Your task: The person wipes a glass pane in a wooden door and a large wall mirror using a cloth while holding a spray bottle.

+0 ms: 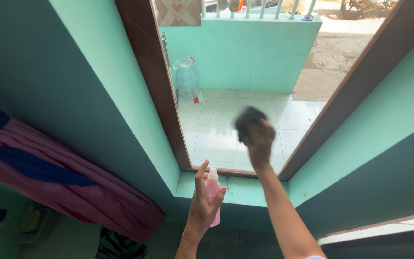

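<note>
My left hand [204,204] grips a pink bottle [213,194] at six o'clock; my right hand [258,139] clutches a dark cloth [247,120] against the glass [216,129], twelve o'clock of it.

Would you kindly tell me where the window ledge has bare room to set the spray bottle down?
The green sill is bare between the pink spray bottle in the left hand and the right reveal wall, though the right forearm crosses above it. The right hand presses a dark cloth on the glass. The sill's left end is crowded by bottle and hand.
</note>
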